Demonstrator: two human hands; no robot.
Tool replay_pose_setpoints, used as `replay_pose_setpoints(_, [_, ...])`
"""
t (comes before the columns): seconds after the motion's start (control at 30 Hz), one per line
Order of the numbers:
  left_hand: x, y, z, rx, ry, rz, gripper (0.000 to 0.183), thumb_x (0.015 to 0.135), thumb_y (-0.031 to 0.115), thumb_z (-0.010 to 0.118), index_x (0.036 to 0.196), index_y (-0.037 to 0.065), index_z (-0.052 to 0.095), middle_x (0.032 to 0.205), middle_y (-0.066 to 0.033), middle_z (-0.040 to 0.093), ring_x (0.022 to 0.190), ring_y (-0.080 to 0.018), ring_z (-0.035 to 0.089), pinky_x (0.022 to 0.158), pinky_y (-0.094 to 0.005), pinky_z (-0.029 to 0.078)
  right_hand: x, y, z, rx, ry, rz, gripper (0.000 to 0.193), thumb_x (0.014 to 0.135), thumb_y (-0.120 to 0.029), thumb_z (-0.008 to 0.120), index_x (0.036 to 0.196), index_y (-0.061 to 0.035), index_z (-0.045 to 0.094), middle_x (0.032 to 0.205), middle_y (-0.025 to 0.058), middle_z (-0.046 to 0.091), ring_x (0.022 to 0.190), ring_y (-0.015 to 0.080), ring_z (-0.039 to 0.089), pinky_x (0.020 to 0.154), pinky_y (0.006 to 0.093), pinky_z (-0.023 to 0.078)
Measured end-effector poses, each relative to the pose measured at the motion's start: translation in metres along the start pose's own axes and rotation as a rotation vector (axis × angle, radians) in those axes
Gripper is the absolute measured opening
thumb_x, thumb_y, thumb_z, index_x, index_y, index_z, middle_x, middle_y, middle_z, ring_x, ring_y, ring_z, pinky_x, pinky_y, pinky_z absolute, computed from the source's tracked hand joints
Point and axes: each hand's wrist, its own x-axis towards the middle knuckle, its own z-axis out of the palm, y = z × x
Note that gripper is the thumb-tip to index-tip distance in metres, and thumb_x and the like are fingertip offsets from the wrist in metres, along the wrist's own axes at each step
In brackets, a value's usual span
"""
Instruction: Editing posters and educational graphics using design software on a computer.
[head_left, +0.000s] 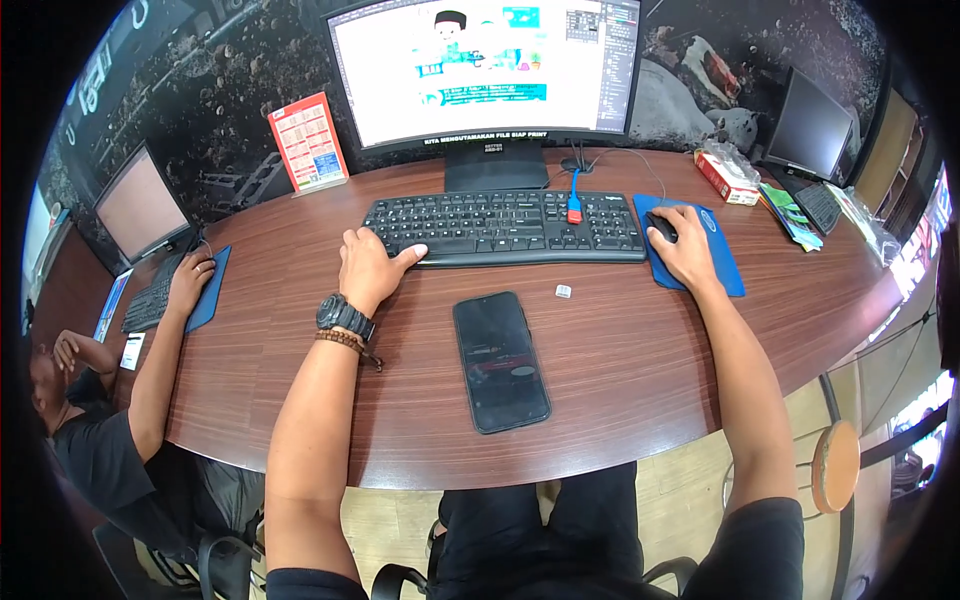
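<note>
My left hand (372, 268) rests on the left end of a black keyboard (480, 215), its thumb stretched toward the bottom row and its other fingers at the left edge keys. It holds nothing. Under my right hand (688, 252) sits a dark computer mouse (661, 227), gripped on a blue mouse pad (728, 272). A black smartphone (502, 365) lies face up between my forearms, its screen dark. Behind the keyboard stands a wide curved monitor (480, 90) showing a cartoon figure in an editing program. A red-tipped blue cable (574, 205) lies across the keys.
A tiny white piece (563, 291) lies right of the phone. A red-and-white desk calendar (308, 145) stands back left. At the right are a red-and-white box (727, 178) and another monitor (812, 122). A co-worker's hand (190, 280) is on a mouse at the left.
</note>
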Motion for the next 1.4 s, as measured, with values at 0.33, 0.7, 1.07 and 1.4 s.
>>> replay_pose_setpoints(0.33, [0.0015, -0.003, 0.0017, 0.004, 0.007, 0.019, 0.089, 0.077, 0.06, 0.08, 0.115, -0.016, 0.055, 0.121, -0.03, 0.055, 0.114, -0.0456, 0.056, 0.094, -0.0487, 0.052, 0.0026, 0.0056, 0.0031, 0.008, 0.02, -0.016, 0.039, 0.085, -0.025, 0.067, 0.119, -0.0051, 0.07, 0.124, 0.02, 0.059, 0.114, 0.0395, 0.06, 0.1, 0.0443, 0.049])
replay_pose_setpoints(0.7, [0.0014, -0.0016, 0.002, 0.011, 0.003, 0.025, 0.088, 0.077, 0.06, 0.08, 0.113, -0.016, 0.055, 0.12, -0.0312, 0.055, 0.113, -0.0465, 0.057, 0.093, -0.0489, 0.052, 0.0013, 0.003, 0.0012, -0.009, 0.011, 0.011, 0.041, 0.085, -0.026, 0.068, 0.12, -0.0054, 0.069, 0.125, 0.0203, 0.059, 0.114, 0.0401, 0.06, 0.1, 0.0445, 0.049])
replay_pose_setpoints(1.07, [0.0028, -0.0016, 0.0021, 0.009, -0.004, 0.012, 0.088, 0.077, 0.06, 0.08, 0.114, -0.016, 0.055, 0.121, -0.0308, 0.055, 0.113, -0.0463, 0.057, 0.093, -0.049, 0.052, 0.001, 0.0006, -0.0001, -0.022, 0.021, 0.022, 0.038, 0.081, -0.021, 0.064, 0.115, -0.0047, 0.068, 0.121, 0.0193, 0.06, 0.111, 0.0397, 0.061, 0.098, 0.0443, 0.05])
replay_pose_setpoints(1.4, [0.0016, 0.0015, 0.0009, 0.02, -0.027, 0.005, 0.089, 0.077, 0.061, 0.079, 0.114, -0.017, 0.057, 0.122, -0.0304, 0.054, 0.114, -0.0462, 0.057, 0.092, -0.0494, 0.053, 0.0002, 0.0001, -0.0007, -0.026, 0.037, 0.032, 0.037, 0.081, -0.02, 0.064, 0.114, -0.0051, 0.068, 0.12, 0.0185, 0.06, 0.111, 0.0386, 0.061, 0.097, 0.0436, 0.05])
